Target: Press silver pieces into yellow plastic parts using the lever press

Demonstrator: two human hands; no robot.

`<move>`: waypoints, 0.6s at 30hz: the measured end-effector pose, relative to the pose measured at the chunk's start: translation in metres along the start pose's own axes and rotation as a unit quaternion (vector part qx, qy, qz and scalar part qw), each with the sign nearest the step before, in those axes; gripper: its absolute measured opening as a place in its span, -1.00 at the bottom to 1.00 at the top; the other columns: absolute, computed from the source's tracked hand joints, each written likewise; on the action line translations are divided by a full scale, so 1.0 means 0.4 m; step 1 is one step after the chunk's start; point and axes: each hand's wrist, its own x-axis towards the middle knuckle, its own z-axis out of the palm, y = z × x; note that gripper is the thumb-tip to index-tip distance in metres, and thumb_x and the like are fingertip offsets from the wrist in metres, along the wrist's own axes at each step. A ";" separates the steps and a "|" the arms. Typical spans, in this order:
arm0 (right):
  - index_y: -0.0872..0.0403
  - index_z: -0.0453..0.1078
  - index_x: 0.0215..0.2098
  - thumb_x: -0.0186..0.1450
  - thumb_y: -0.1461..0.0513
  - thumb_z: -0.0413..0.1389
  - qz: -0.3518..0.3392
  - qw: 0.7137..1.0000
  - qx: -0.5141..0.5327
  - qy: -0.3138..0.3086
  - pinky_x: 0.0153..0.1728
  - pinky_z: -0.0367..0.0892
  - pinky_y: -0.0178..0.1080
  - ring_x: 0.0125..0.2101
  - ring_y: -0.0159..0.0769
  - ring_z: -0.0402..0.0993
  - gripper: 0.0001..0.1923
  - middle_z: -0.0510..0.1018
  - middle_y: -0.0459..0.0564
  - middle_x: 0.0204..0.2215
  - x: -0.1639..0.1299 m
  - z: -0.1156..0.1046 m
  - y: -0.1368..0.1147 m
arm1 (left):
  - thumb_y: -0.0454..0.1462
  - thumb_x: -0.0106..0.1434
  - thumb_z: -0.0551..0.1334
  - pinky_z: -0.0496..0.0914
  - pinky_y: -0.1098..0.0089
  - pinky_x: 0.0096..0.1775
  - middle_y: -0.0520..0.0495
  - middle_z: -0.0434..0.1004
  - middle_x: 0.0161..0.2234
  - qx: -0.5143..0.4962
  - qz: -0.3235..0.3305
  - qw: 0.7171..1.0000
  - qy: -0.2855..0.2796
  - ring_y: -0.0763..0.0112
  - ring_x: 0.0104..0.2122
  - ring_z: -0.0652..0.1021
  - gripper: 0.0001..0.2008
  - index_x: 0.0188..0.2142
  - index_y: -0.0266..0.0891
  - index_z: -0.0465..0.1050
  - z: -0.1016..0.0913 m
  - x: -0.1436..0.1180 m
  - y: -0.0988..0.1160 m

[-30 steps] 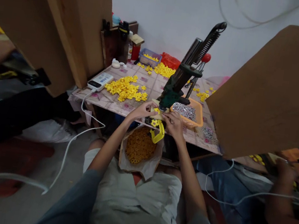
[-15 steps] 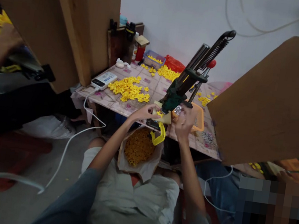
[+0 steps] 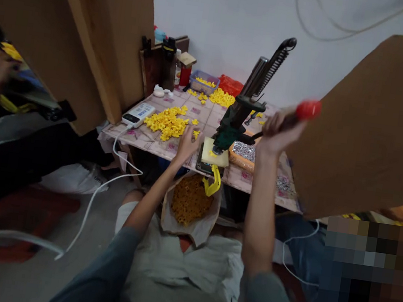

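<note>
My right hand (image 3: 278, 134) is wrapped round the lever of a dark green hand press (image 3: 230, 120). The lever's red knob (image 3: 308, 109) sticks out past the fist, pulled forward and to the right. Under the press head, a small yellow flower-shaped piece (image 3: 212, 153) rests on a pale square pad (image 3: 208, 144). My left hand (image 3: 188, 145) is left of the pad, fingers curved and apart, at the edge of a pile of yellow flower pieces (image 3: 168, 122). A single loose yellow piece shows between its thumb and fingers, apparently on the table.
An orange tray (image 3: 240, 163) of small silvery parts stands right of the press. A yellow hook-like strip (image 3: 214, 183) hangs at the table edge over a lined container (image 3: 192, 202) of yellow pieces. A white power bank (image 3: 138, 114) trails a cable. Brown boards (image 3: 380, 131) flank the table.
My right hand has left the orange tray and taken hold of the lever, swinging its red knob forward and right. My left hand has moved from the pad leftward to the yellow pile.
</note>
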 end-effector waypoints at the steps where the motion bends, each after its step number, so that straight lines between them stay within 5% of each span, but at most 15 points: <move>1: -0.06 0.07 -0.51 0.58 -0.30 -0.36 -0.021 0.999 0.022 0.017 -0.58 0.03 -0.27 -0.63 -0.36 -0.11 -0.29 -0.09 -0.21 -0.65 -0.052 -0.006 -0.021 | -0.16 0.56 0.14 0.36 0.07 0.29 -0.33 0.51 0.19 0.069 0.006 0.997 0.015 0.00 0.24 0.48 -0.66 0.20 -0.22 0.49 0.005 0.020 0.001; 4: -0.05 0.07 -0.55 0.57 -0.29 -0.35 -0.048 0.998 0.026 0.024 -0.58 0.08 -0.25 -0.65 -0.33 -0.06 -0.27 -0.10 -0.19 -0.66 -0.134 -0.019 -0.039 | -0.25 0.51 0.14 0.23 -0.06 0.37 -0.42 0.42 0.32 0.224 0.026 0.974 -0.020 -0.16 0.34 0.38 -0.54 0.34 -0.29 0.42 0.029 0.087 0.004; 6: -0.05 0.24 -0.48 0.57 -0.27 -0.35 -0.047 0.998 0.001 0.035 -0.51 0.26 -0.23 -0.61 -0.29 0.17 -0.27 0.12 -0.13 -0.63 -0.130 -0.035 -0.016 | -0.26 0.49 0.14 0.21 -0.10 0.36 -0.45 0.34 0.41 0.279 0.024 0.958 -0.055 -0.21 0.37 0.35 -0.45 0.43 -0.30 0.34 0.049 0.123 0.001; 8: -0.04 0.46 -0.25 0.57 -0.25 -0.26 -0.023 0.996 -0.079 0.018 -0.25 0.49 -0.15 -0.36 -0.20 0.51 -0.33 0.51 0.00 -0.40 -0.112 -0.072 0.027 | -0.25 0.49 0.12 0.21 -0.12 0.35 -0.49 0.33 0.42 0.320 0.005 0.944 -0.086 -0.23 0.37 0.35 -0.47 0.40 -0.35 0.39 0.069 0.144 -0.007; 10: -0.02 0.53 0.01 0.56 -0.24 -0.20 0.032 0.974 -0.222 -0.036 0.09 0.50 -0.05 -0.01 -0.09 0.60 -0.35 0.66 0.12 -0.04 -0.105 -0.132 0.083 | -0.23 0.51 0.09 0.21 -0.11 0.34 -0.54 0.39 0.37 0.348 -0.011 0.931 -0.110 -0.24 0.36 0.36 -0.52 0.28 -0.41 0.50 0.083 0.150 -0.020; 12: 0.05 0.55 0.11 0.57 -0.20 -0.22 0.109 0.913 -0.380 -0.104 0.28 0.39 0.01 0.18 -0.01 0.53 -0.31 0.65 0.20 0.12 -0.116 -0.198 0.143 | -0.23 0.50 0.09 0.23 -0.10 0.33 -0.54 0.46 0.30 0.355 -0.010 0.927 -0.118 -0.23 0.33 0.38 -0.57 0.18 -0.42 0.56 0.092 0.150 -0.035; 16: 0.14 0.61 -0.04 0.59 -0.08 -0.13 0.230 0.753 -0.550 -0.278 0.29 0.35 0.08 0.18 0.13 0.55 -0.40 0.67 0.38 0.06 -0.135 -0.269 0.243 | -0.36 0.47 0.07 0.25 -0.09 0.29 -0.52 0.52 0.19 0.290 0.024 0.951 -0.101 -0.19 0.26 0.44 -0.65 0.08 -0.38 0.57 0.099 0.151 -0.064; 18: 0.14 0.61 -0.20 0.55 -0.01 0.00 0.244 0.725 -0.542 -0.348 0.22 0.40 0.07 0.07 0.13 0.61 -0.52 0.70 0.39 -0.02 -0.122 -0.270 0.275 | -0.42 0.46 0.03 0.25 -0.08 0.29 -0.50 0.53 0.15 0.236 0.036 0.967 -0.087 -0.16 0.23 0.45 -0.65 0.05 -0.36 0.56 0.101 0.153 -0.076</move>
